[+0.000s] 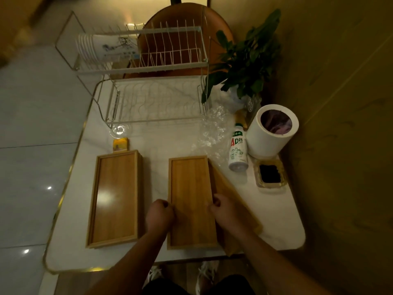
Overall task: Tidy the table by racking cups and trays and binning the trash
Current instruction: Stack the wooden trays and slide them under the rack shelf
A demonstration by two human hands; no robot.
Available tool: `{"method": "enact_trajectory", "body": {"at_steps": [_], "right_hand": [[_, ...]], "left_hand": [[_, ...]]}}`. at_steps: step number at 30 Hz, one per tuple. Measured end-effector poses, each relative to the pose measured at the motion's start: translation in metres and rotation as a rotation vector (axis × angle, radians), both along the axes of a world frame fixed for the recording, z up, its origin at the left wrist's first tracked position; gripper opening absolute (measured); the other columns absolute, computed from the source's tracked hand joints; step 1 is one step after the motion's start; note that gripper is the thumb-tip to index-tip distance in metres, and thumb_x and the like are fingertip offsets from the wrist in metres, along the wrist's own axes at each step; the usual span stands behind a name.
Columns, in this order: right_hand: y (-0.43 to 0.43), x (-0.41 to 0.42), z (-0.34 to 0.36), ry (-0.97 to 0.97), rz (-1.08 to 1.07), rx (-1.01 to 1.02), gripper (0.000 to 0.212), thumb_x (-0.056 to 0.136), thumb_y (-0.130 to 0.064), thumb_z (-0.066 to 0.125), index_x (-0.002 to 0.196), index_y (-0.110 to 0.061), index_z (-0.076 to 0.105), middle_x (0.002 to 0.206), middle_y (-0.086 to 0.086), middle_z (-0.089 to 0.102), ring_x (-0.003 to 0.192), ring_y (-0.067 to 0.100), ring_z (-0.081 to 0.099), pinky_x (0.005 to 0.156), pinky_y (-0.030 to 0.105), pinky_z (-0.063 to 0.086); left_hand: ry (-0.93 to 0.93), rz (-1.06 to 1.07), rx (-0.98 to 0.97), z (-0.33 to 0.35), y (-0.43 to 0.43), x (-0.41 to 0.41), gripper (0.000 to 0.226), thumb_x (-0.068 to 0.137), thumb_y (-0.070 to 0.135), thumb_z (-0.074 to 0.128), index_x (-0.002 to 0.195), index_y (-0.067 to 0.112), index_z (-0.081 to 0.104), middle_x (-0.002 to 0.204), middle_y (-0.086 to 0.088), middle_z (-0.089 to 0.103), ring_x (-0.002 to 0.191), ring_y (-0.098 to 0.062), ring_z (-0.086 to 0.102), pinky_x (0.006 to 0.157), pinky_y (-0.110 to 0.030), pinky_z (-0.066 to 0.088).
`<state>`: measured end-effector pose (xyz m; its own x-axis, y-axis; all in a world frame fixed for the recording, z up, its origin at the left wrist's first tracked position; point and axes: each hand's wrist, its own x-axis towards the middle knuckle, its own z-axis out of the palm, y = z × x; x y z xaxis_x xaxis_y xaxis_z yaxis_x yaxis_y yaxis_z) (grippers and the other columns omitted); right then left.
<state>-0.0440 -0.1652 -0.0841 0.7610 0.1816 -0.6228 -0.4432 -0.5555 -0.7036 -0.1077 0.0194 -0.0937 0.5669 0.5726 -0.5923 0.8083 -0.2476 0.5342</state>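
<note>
Two wooden trays lie on the white table (70,248). My left hand (160,213) and my right hand (223,211) grip the long sides of the right tray (191,192), which sits over another wooden tray (231,201) slanting out beneath it. The left tray (116,196) lies flat, untouched. A two-tier wire rack (153,67) stands at the far end, with a stack of white paper cups (102,48) lying on its top tier. A white bin (272,133) stands at the right, beside a white drink bottle (238,151) and crumpled clear plastic wrap (212,128).
A potted plant (244,60) stands behind the bin. A glass ashtray (270,173) sits near the right edge. A small yellow box (120,144) and a clear glass (119,130) sit before the rack. A brown chair (182,15) is behind the table.
</note>
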Motion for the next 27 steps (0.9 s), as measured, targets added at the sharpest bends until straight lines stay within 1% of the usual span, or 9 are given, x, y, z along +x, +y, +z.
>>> {"method": "enact_trajectory", "body": {"at_steps": [3,6,11,13,15,17,21,24,27], "right_hand": [[0.002,0.001,0.010,0.119,-0.129,0.210,0.044,0.089,-0.034,0.067,0.127,-0.015,0.057,0.126,0.002,0.060,0.108,0.018,0.062,0.089,0.033,0.051],[0.014,-0.007,0.036,-0.049,-0.166,0.314,0.010,0.086,-0.031,0.069,0.094,-0.033,0.063,0.099,-0.009,0.067,0.089,0.009,0.066,0.066,0.019,0.049],[0.055,-0.027,0.064,-0.334,0.048,0.288,0.007,0.084,-0.027,0.072,0.087,-0.027,0.066,0.091,-0.006,0.065,0.084,0.009,0.064,0.070,0.023,0.057],[0.072,-0.037,0.066,-0.434,0.202,0.192,0.012,0.086,-0.023,0.068,0.097,-0.028,0.065,0.096,-0.010,0.058,0.086,0.008,0.061,0.072,0.023,0.057],[0.083,-0.045,0.066,-0.477,0.388,0.169,0.021,0.090,-0.024,0.063,0.110,-0.028,0.064,0.101,-0.011,0.054,0.092,0.007,0.058,0.078,0.024,0.054],[0.087,-0.046,0.063,-0.401,0.490,0.221,0.024,0.091,-0.021,0.062,0.113,-0.022,0.067,0.107,-0.005,0.054,0.102,0.012,0.056,0.087,0.028,0.050],[0.079,-0.022,0.058,-0.419,0.217,-0.039,0.042,0.094,-0.024,0.062,0.135,-0.020,0.056,0.144,0.006,0.040,0.133,0.022,0.040,0.106,0.031,0.038],[0.093,-0.006,0.059,-0.205,0.208,0.054,0.046,0.095,-0.034,0.058,0.137,-0.015,0.053,0.134,0.004,0.053,0.120,0.018,0.052,0.098,0.032,0.045],[0.126,-0.004,0.054,-0.122,0.241,0.141,0.023,0.094,-0.025,0.062,0.111,-0.011,0.069,0.099,0.004,0.066,0.092,0.018,0.061,0.072,0.025,0.048]], "left_hand": [[-0.070,0.081,-0.064,0.009,0.004,-0.012,0.015,0.099,0.019,0.056,0.095,0.012,0.068,0.085,-0.008,0.070,0.074,-0.018,0.069,0.067,-0.038,0.059],[-0.225,0.150,-0.292,0.028,0.004,-0.019,0.015,0.098,0.022,0.060,0.112,0.020,0.064,0.100,-0.006,0.070,0.087,-0.018,0.069,0.073,-0.038,0.059],[-0.551,0.128,-0.694,0.069,0.000,-0.018,0.063,0.081,0.060,0.071,0.137,0.050,0.045,0.116,0.008,0.071,0.106,-0.015,0.070,0.078,-0.034,0.061],[-0.624,0.131,-0.680,0.077,0.001,-0.015,0.050,0.083,0.056,0.070,0.129,0.042,0.055,0.110,0.002,0.075,0.099,-0.019,0.074,0.073,-0.034,0.062],[-0.680,0.220,-0.516,0.082,0.006,-0.013,0.013,0.094,0.035,0.064,0.106,0.030,0.068,0.093,-0.003,0.077,0.087,-0.026,0.074,0.065,-0.030,0.060],[-0.673,0.325,-0.443,0.084,0.020,-0.018,0.017,0.099,0.021,0.055,0.092,0.026,0.070,0.085,-0.002,0.077,0.079,-0.026,0.074,0.058,-0.026,0.058],[-0.578,0.406,-0.535,0.084,0.062,-0.032,0.023,0.100,0.030,0.052,0.113,0.023,0.070,0.103,-0.003,0.078,0.091,-0.026,0.075,0.070,-0.043,0.062],[-0.533,0.458,-0.599,0.088,0.091,-0.041,0.028,0.100,0.032,0.053,0.121,0.022,0.069,0.112,-0.006,0.076,0.101,-0.031,0.073,0.082,-0.051,0.059],[-0.570,0.452,-0.558,0.096,0.112,-0.048,0.023,0.101,0.030,0.052,0.106,0.029,0.075,0.102,-0.002,0.079,0.090,-0.025,0.076,0.065,-0.037,0.062]]}}
